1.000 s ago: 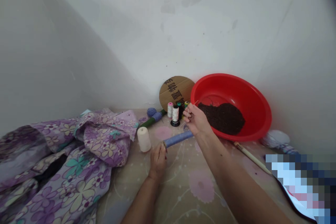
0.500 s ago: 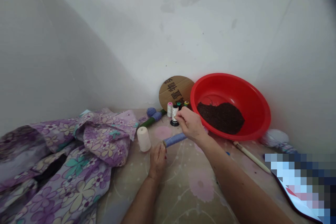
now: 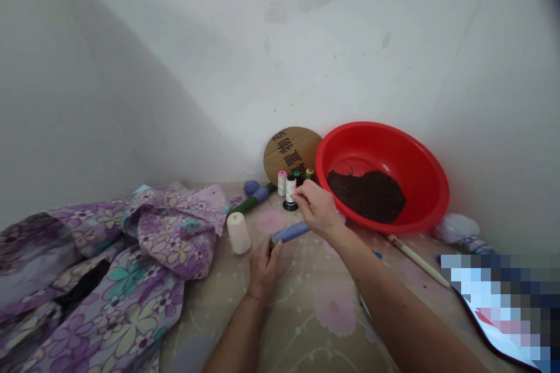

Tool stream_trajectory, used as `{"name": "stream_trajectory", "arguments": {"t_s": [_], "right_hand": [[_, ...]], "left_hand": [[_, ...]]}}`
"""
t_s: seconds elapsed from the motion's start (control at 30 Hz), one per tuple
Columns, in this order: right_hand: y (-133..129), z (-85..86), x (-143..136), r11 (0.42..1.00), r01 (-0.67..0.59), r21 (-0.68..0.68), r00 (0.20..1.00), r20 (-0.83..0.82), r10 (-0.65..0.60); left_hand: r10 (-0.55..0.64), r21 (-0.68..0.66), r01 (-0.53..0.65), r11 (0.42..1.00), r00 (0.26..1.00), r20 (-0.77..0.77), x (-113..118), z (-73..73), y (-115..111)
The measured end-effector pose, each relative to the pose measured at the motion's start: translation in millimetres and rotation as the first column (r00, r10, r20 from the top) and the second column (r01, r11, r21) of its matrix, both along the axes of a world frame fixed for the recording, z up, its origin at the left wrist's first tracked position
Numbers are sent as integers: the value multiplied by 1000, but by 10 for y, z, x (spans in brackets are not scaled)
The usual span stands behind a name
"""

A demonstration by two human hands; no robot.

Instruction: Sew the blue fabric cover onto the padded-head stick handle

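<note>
My left hand [image 3: 263,268] is closed around the near end of a stick wrapped in blue yarn [image 3: 290,233], its thumb up along the tip. Above the stick's far part, my right hand [image 3: 319,208] is held in a pinch. Whatever lies between those fingertips is too small to make out. The far end of the stick is hidden behind the right hand. Just left of the right fingertips stands a white thread spool [image 3: 290,189] on a black base. A larger cone of cream thread [image 3: 238,233] stands left of my left hand.
Further back are a pink-topped spool [image 3: 282,183], a blue yarn ball [image 3: 251,187], a green-and-blue rod [image 3: 251,199] and a cardboard disc [image 3: 284,154]. A red basin [image 3: 441,186] holds dark material. Floral cloth [image 3: 144,268] lies left; a pale-handled brush [image 3: 417,260] lies right.
My left hand has turned slightly on the stick's end, its thumb now pointing further up. The right hand keeps its pinch in nearly the same place. The view has shifted a little.
</note>
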State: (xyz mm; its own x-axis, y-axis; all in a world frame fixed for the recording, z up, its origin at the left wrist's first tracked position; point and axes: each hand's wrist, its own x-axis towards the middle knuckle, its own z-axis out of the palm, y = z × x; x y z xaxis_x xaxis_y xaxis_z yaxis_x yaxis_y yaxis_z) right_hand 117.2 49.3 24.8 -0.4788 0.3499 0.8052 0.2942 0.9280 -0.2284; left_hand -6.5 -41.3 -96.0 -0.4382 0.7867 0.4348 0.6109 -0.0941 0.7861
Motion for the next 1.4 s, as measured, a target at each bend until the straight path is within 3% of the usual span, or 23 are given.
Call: {"name": "stream_trajectory", "arguments": {"t_s": [0.3,0.43,0.57,0.73,0.83,0.9,1.0,1.13,1.27,1.4], "right_hand": [[16,-100,17,994,106,15,994,-4,-106],[19,-192,29,984,164,-64,985,-38,-166],[51,-266,58,971,127,-204,982,-109,-151],[150,-242,199,870,260,-419,905,-208,-370],[165,-158,312,804,383,-455,826,-221,-518],[132,-121,358,789,418,-450,804,-220,-552],[23,-154,358,835,341,-432,873,-183,-451],[-190,-339,280,898,76,-432,986,-100,-131],[-376,-518,215,863,-36,-504,999,-33,22],[-448,-627,165,855,-51,-516,998,-3,58]], "left_hand": [[18,2,-18,1000,998,-52,-7,18,-11],[29,1,-29,1000,998,-56,-14,15,-6],[19,10,-19,1000,999,-38,1,32,-16],[19,22,-18,1000,998,-62,15,36,-26],[23,19,-22,1000,996,-80,16,31,-26],[27,21,-26,999,995,-92,13,27,-25],[23,29,-19,999,993,-118,1,18,-21],[13,27,-9,1000,987,-158,-19,5,-13],[4,51,5,999,984,-180,-22,21,-17],[-4,39,12,999,979,-202,-23,36,-24]]}}
